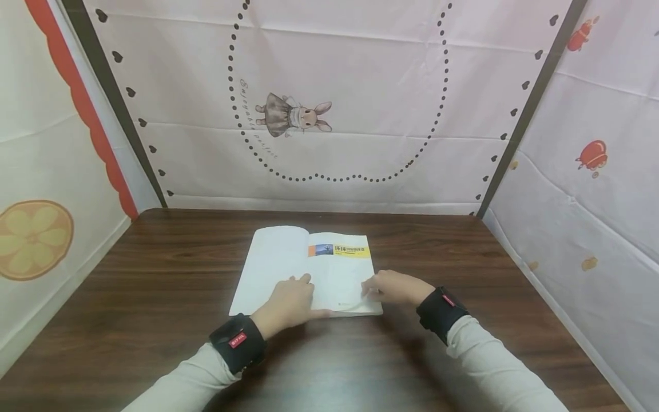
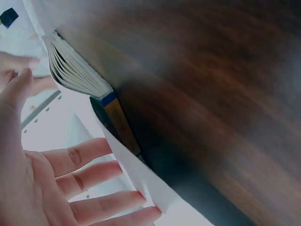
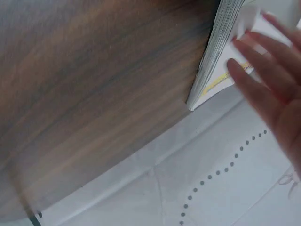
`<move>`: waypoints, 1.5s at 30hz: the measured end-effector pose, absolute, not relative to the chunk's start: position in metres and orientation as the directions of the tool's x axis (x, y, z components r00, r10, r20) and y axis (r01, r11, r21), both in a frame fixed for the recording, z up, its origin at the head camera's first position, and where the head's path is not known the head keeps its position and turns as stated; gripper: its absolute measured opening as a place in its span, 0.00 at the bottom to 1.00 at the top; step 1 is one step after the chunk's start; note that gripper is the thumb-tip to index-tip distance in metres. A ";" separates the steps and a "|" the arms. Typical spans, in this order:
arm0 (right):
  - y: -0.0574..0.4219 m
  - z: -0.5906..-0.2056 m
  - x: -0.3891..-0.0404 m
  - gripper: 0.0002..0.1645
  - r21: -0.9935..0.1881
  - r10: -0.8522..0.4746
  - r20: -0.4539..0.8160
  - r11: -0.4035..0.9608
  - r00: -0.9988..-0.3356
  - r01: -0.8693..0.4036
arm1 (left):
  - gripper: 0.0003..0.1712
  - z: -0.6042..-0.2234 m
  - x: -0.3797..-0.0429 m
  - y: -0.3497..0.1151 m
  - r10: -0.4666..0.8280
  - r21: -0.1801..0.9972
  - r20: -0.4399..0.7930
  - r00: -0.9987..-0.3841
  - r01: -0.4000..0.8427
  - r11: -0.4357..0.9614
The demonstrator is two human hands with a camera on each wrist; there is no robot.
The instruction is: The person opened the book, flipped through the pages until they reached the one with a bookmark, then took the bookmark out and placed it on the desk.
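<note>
An open book (image 1: 273,252) lies on the brown table, its left page blank and its right page carrying a coloured banner near the top. My left hand (image 1: 289,303) rests on the lower part of the book by the spine, fingers extended and thumb reaching right along the bottom edge. In the left wrist view those fingers (image 2: 94,207) lie straight against the white paper. At the right edge my right hand (image 1: 393,287) pinches a page (image 1: 355,303) whose lower corner curls up. The right wrist view shows the right hand (image 3: 277,80) blurred over the page stack.
The dark wood table (image 1: 170,274) surrounds the book. White printed cloth (image 1: 360,103) with a rabbit figure and dotted line hangs behind it, and more cloth (image 1: 592,189) closes the right side. Black bands (image 1: 443,315) circle both wrists.
</note>
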State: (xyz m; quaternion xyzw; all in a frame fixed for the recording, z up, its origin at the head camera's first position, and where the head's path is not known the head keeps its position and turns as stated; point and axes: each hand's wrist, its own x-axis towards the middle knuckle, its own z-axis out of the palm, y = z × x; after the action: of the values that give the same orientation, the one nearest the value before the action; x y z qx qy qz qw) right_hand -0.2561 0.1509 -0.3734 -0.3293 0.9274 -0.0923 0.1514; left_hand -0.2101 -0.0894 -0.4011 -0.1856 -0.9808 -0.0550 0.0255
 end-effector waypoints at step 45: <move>0.131 -0.362 -0.255 0.31 0.009 -0.697 0.517 0.585 -0.497 -0.811 | 0.19 -0.390 -0.209 -0.104 0.085 0.469 0.231 -0.969 0.188 0.863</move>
State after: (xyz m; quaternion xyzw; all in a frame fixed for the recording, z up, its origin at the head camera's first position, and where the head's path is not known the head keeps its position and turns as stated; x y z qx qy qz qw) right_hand -0.2550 0.1305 -0.3615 -0.4397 0.8570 -0.1182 -0.2411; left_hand -0.2089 -0.1040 -0.3905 -0.0711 -0.9598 -0.2517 0.1019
